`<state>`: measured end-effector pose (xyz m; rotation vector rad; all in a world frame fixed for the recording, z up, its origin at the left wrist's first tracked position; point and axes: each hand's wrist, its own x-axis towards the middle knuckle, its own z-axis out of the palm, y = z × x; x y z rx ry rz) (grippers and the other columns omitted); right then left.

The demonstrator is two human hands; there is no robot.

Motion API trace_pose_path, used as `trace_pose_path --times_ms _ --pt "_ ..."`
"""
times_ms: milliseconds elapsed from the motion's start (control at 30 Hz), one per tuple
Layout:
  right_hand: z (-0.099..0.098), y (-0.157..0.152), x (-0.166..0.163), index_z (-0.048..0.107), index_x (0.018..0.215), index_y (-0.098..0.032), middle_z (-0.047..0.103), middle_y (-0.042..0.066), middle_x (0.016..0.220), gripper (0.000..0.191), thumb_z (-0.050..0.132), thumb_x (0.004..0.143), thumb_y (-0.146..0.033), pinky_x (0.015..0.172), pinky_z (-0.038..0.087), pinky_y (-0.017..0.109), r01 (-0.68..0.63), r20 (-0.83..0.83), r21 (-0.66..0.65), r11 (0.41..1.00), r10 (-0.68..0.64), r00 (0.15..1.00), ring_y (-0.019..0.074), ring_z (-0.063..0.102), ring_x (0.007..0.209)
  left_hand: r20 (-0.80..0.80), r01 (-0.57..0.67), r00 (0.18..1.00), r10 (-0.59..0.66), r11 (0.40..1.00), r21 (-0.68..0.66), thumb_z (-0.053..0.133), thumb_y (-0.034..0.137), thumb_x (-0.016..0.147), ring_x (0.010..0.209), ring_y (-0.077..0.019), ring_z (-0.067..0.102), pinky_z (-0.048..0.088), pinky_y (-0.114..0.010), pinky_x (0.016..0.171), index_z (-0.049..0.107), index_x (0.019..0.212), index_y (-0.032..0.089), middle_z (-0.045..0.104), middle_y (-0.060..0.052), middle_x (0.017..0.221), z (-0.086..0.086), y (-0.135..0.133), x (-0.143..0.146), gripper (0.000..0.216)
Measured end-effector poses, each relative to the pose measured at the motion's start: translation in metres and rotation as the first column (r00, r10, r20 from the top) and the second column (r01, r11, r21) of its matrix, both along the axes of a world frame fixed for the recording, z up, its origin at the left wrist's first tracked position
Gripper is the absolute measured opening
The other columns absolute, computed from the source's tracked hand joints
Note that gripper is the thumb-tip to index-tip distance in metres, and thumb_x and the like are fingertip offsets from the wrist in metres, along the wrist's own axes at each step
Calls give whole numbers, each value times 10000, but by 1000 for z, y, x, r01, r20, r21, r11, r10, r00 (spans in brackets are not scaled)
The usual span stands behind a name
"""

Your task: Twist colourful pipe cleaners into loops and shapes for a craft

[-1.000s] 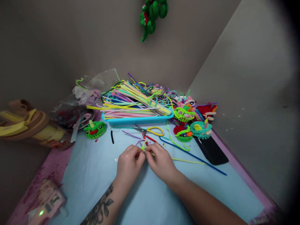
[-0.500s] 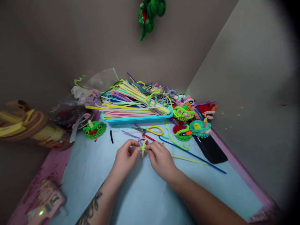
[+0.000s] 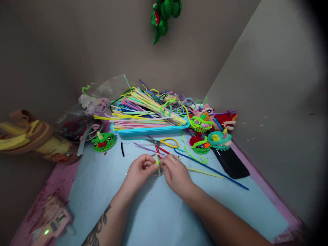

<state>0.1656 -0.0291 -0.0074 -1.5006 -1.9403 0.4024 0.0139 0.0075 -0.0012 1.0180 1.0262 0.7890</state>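
Note:
Between my two hands is a small pipe-cleaner frame (image 3: 159,171), a pale purple ring with yellow-green strips crossing at its middle. My left hand (image 3: 141,171) pinches it near the crossing with thumb and forefinger. From the other side my right hand (image 3: 175,172) closes on it; its fingertips are partly hidden. A long yellow-green pipe cleaner (image 3: 205,172) stretches out to the right from behind my right hand. Just beyond the hands lie yellow-handled scissors (image 3: 169,142), a purple pipe cleaner (image 3: 146,148) and short red pieces (image 3: 164,150).
A blue tray (image 3: 151,131) heaped with pipe cleaners stands at the back. A green fuzzy head (image 3: 104,141) sits left, with more fuzzy figures (image 3: 200,144) and a black phone (image 3: 232,163) right. A lit glue gun (image 3: 55,220) lies at front left. A blue pipe cleaner (image 3: 212,169) runs diagonally.
The pipe-cleaner frame has turned slightly between my fingers, and its lower strip now shows further down and right. Both hands stay on it in nearly the same place.

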Motion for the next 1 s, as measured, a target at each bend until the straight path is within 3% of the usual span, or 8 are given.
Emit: trace_pose_path --times_ms 467,1000 --pt "2 -2 1 542 814 -198 550 36 807 103 464 848 -140 695 405 280 -12 -67 -12 1000 11 998 172 531 765 43 26 999 -25 999 -32 768 297 608 514 -53 484 355 -168 532 559 750 143 579 48 562 1 2 -3 296" --pt "6 -3 -1 584 800 -197 593 51 801 143 463 863 -157 732 376 318 -43 159 36 998 37 987 198 533 808 29 25 999 -23 997 -68 808 286 541 514 -83 556 416 -204 548 536 718 147 612 37 556 -8 0 -3 353"
